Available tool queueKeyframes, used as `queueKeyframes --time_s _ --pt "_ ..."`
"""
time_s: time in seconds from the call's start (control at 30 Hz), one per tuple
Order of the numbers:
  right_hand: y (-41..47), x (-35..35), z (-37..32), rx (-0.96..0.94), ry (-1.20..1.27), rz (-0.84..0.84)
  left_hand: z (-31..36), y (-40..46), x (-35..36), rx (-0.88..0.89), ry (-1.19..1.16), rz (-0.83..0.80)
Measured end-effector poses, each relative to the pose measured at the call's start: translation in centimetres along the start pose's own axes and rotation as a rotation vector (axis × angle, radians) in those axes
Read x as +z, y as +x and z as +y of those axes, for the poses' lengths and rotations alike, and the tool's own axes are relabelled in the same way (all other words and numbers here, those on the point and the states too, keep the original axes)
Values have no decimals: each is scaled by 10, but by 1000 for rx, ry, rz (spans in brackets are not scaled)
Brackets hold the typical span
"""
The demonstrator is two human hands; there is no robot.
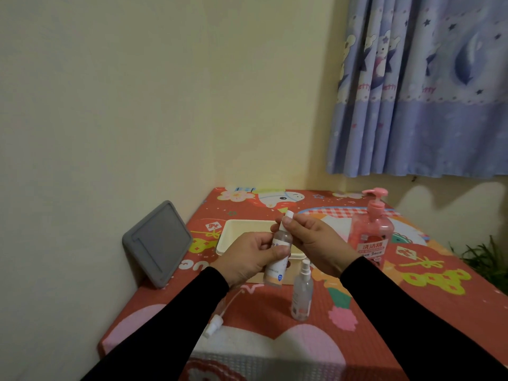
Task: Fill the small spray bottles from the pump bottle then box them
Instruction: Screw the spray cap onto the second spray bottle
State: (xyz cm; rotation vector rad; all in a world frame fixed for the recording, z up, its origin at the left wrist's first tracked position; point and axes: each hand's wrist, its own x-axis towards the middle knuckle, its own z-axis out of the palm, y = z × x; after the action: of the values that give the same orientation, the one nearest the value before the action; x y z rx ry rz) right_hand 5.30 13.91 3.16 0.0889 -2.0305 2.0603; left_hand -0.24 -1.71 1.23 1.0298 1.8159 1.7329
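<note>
Head view, held spray bottle (pixel 277 259): a small clear bottle with a white label, an orange band and a blue badge near its base; it was raised above the table, slightly tilted, in front of the box.
Head view, left hand (pixel 254 257): closed around the middle of the held spray bottle, thumb across the label.
Head view, right hand (pixel 313 240): fingertips pinched on the white spray cap (pixel 287 218) at the bottle's top.
Head view, second spray bottle (pixel 302 294): clear, with a white nozzle, standing upright on the table just below the hands; a pinkish layer showed at its bottom.
Head view, loose sprayer (pixel 217 320): a white spray head with its thin tube, lying on the table near the left sleeve.
Head view, pump bottle (pixel 371 232): pink, translucent, pink pump head, red label; upright to the right of the hands.
Head view, box (pixel 236 235): cream, open, behind the hands.
Head view, table (pixel 412 312): covered in a red cartoon-print cloth.
Head view, grey lid (pixel 158 243): leaned against the wall at left.
</note>
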Motion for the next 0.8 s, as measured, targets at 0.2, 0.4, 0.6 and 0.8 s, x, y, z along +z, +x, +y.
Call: queueKeyframes --time_s 0.2,0.4,0.6,0.8 --pt "-1 3 2 -66 -155 54 -4 1 3 70 66 78" --pt "-2 6 6 -84 -189 99 -9 2 6 85 124 147" --pt "-9 -2 10 -54 -300 120 -21 -3 9 20 149 218" --pt "-22 -26 19 -131 -774 253 -53 -3 17 -78 265 338"
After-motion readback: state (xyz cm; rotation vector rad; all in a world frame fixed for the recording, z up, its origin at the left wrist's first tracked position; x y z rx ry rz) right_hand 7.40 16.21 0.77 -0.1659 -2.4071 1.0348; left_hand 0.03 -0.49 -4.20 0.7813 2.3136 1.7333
